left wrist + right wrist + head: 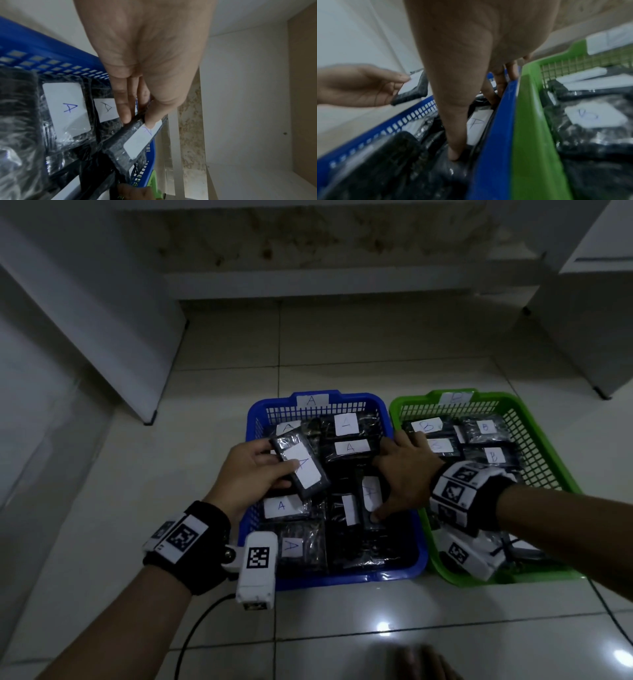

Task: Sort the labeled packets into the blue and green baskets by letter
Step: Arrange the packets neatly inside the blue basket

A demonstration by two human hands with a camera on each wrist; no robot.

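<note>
Gripping packet (303, 470) marked A, left hand (250, 474) hovered over blue basket (376, 573); right hand (400, 474) pinched standing packet (370, 497) there; green basket (442, 546) alongside.

Glossy pale tiled floor (222, 344), white cabinets (85, 313) at both sides, stained back wall (308, 244), dim light

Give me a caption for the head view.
Left hand lifts an "A" packet over the blue basket.
</note>
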